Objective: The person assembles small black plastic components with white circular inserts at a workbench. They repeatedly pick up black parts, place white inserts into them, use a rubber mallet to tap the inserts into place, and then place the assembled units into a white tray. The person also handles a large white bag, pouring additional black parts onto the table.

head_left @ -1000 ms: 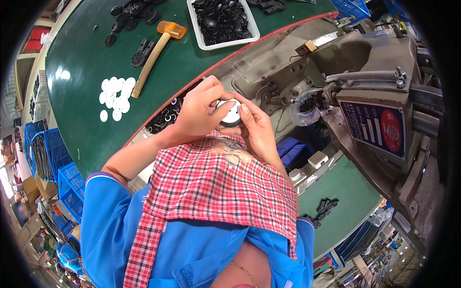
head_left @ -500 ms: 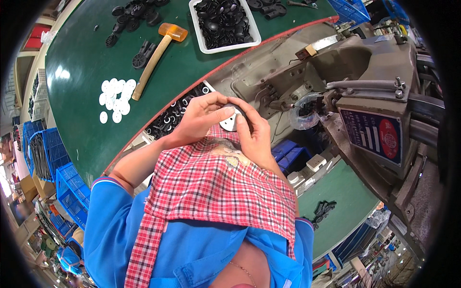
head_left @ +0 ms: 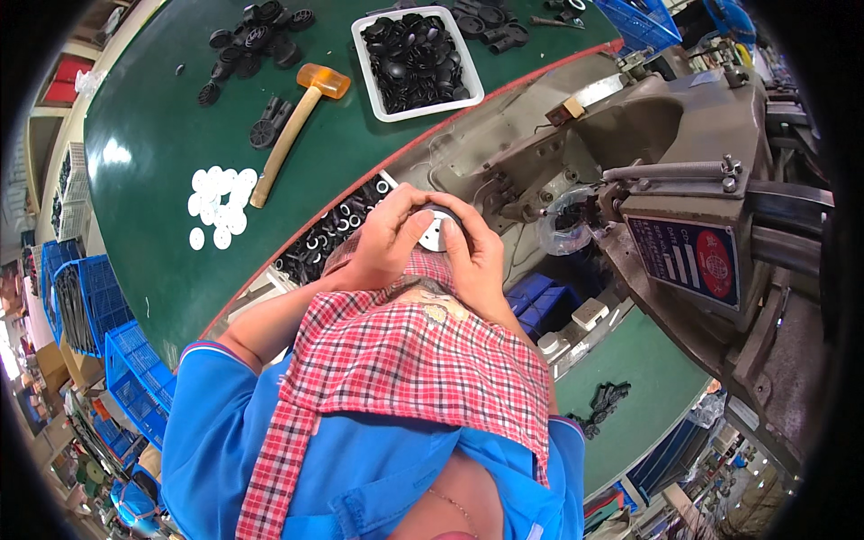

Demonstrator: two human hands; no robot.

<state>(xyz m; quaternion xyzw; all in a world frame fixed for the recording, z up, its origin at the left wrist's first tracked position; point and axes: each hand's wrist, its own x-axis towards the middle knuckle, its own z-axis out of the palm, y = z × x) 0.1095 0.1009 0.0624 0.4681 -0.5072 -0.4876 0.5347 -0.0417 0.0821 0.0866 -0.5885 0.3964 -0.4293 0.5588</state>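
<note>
In front of my apron, both hands are closed around a black round part (head_left: 455,208) with a white disc (head_left: 434,236) on its face. Small dark holes show in the disc. My left hand (head_left: 387,241) grips the left side, its thumb on the disc and its fingers curled over the far edge. My right hand (head_left: 477,259) clasps the right side, with its thumb also on the disc. The fingers hide most of the black part. Beyond my left forearm, a loose group of similar white discs (head_left: 219,200) lies on the green table (head_left: 153,234).
A mallet (head_left: 292,135) with an orange head lies near a white tray (head_left: 472,90) of black caps. Black wheel parts (head_left: 252,40) are heaped farther back. Black and white rings (head_left: 306,256) fill a drawer at the table edge. A large metal machine (head_left: 684,180) stands at right.
The view has shifted slightly. Both hands stay on the black part, and my thumbs have moved a little, leaving more of the white disc's lower face showing.
</note>
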